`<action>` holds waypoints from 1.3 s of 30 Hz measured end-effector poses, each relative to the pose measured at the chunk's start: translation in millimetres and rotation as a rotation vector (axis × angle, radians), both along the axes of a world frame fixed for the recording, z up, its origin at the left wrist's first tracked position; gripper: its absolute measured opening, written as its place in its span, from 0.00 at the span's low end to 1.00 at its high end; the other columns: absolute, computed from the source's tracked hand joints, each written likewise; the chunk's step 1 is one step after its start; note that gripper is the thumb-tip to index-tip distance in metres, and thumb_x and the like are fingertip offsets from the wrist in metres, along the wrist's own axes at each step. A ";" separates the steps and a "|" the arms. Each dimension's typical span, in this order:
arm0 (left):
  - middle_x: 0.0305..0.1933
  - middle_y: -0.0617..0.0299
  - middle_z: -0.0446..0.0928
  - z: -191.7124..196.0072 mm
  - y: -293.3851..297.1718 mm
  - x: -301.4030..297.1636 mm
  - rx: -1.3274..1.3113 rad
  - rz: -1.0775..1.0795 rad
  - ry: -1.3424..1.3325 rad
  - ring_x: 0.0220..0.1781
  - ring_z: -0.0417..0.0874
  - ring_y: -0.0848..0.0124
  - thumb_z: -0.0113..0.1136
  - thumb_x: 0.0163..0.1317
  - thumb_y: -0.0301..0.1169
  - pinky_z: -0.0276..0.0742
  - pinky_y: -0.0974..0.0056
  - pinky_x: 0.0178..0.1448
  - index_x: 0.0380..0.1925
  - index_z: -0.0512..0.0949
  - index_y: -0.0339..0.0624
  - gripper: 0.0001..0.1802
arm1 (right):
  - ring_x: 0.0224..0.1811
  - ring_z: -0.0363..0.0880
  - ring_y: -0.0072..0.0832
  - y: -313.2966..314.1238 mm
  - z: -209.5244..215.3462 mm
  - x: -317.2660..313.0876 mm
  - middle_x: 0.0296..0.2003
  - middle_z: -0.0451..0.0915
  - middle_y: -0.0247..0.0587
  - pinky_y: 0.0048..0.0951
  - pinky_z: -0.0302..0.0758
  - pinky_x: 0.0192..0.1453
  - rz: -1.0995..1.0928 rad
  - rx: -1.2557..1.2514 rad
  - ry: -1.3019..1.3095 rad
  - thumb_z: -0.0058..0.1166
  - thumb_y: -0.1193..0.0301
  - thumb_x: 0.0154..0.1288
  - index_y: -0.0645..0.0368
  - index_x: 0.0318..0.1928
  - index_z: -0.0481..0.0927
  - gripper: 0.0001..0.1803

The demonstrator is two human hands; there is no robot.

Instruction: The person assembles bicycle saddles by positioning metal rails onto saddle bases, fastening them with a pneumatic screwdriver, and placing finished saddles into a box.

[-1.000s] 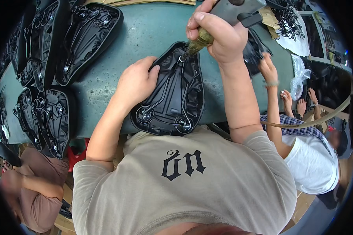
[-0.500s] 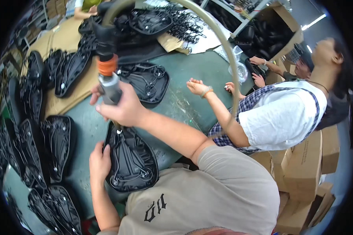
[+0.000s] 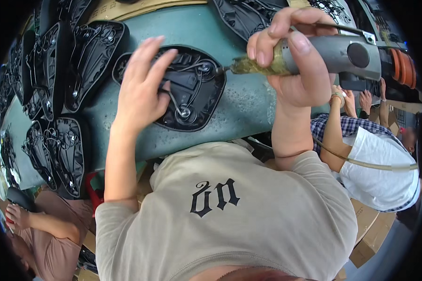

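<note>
While right fingers (image 3: pixel 266 49) grip the driver (image 3: pixel 337 54) and left fingers (image 3: pixel 144 58) spread over the saddle (image 3: pixel 185 82), its springs (image 3: pixel 185 113) sit mounted, bolt tightness unclear

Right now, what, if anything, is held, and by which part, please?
Right hand: power tool, by its body and taped front. Left hand: over the seat, grip unclear.

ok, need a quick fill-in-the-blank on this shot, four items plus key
1. Of the left hand and the right hand, the ____ one grips the driver.
2. The narrow end of the seat points toward the picture's ____ edge.
3. The driver's tip is at the seat's ____ end, not its narrow one.
4. The ridged collar behind the driver's grey body is ____ in colour.

Missing words: right; left; wide; orange
</note>
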State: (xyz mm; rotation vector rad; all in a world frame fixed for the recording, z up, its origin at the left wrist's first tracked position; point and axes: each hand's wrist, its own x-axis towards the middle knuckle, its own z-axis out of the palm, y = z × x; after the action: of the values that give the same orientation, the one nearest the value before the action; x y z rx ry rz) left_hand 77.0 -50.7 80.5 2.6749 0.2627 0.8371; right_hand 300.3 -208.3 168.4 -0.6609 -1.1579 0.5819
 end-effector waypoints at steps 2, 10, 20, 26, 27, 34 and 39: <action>0.72 0.52 0.72 -12.1 8.3 9.5 -0.095 -0.110 0.018 0.69 0.76 0.48 0.60 0.48 0.16 0.76 0.50 0.69 0.55 0.78 0.41 0.29 | 0.28 0.79 0.35 6.8 2.2 -16.5 0.45 0.77 0.55 0.45 0.79 0.39 -0.008 0.017 -0.024 0.46 0.76 0.70 0.64 0.62 0.71 0.20; 0.54 0.56 0.82 -25.6 10.4 14.1 -0.190 -0.055 0.054 0.55 0.84 0.53 0.60 0.55 0.18 0.82 0.54 0.56 0.45 0.77 0.40 0.16 | 0.26 0.81 0.33 38.7 -49.7 -20.0 0.36 0.77 0.48 0.37 0.81 0.35 -0.169 -0.315 0.216 0.60 0.78 0.67 0.59 0.53 0.68 0.18; 0.43 0.59 0.80 -35.6 9.8 12.7 -0.130 0.005 0.055 0.47 0.84 0.56 0.61 0.53 0.18 0.83 0.54 0.48 0.43 0.78 0.41 0.16 | 0.27 0.79 0.31 34.8 -30.8 -20.9 0.35 0.77 0.46 0.33 0.80 0.34 -0.119 -0.369 0.178 0.56 0.81 0.66 0.60 0.52 0.68 0.16; 0.42 0.51 0.79 -39.6 -19.1 15.2 -0.075 0.376 -0.028 0.46 0.82 0.50 0.65 0.52 0.22 0.80 0.52 0.50 0.44 0.77 0.38 0.17 | 0.29 0.79 0.34 -5.1 15.4 -2.5 0.50 0.79 0.58 0.46 0.78 0.39 0.016 0.054 -0.194 0.43 0.74 0.71 0.64 0.70 0.68 0.27; 0.43 0.50 0.78 -39.2 -26.8 14.3 -0.104 0.439 -0.022 0.47 0.81 0.49 0.67 0.53 0.24 0.79 0.51 0.52 0.44 0.76 0.37 0.18 | 0.30 0.78 0.33 -11.3 18.0 -4.0 0.50 0.79 0.57 0.45 0.78 0.39 0.046 0.017 -0.201 0.42 0.73 0.71 0.62 0.70 0.69 0.27; 0.54 0.46 0.77 -37.1 -22.6 7.1 -0.019 0.370 -0.042 0.56 0.78 0.47 0.72 0.52 0.33 0.75 0.48 0.61 0.48 0.73 0.33 0.27 | 0.30 0.78 0.34 -7.5 3.7 -21.7 0.50 0.76 0.55 0.45 0.78 0.39 0.048 -0.031 -0.198 0.46 0.75 0.70 0.59 0.65 0.72 0.23; 0.57 0.45 0.77 -45.5 -23.4 6.4 -0.141 0.369 -0.045 0.58 0.78 0.47 0.71 0.52 0.31 0.76 0.50 0.62 0.49 0.73 0.32 0.27 | 0.30 0.79 0.35 17.0 -21.9 -21.1 0.46 0.76 0.55 0.46 0.79 0.38 0.083 -0.018 -0.170 0.50 0.79 0.70 0.60 0.62 0.68 0.21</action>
State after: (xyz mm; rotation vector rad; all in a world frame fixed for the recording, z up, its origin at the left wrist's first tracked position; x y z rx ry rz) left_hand 83.4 -74.2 35.1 2.5082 0.7911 0.9421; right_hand 279.2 -191.3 146.4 -0.6906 -1.3452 0.6158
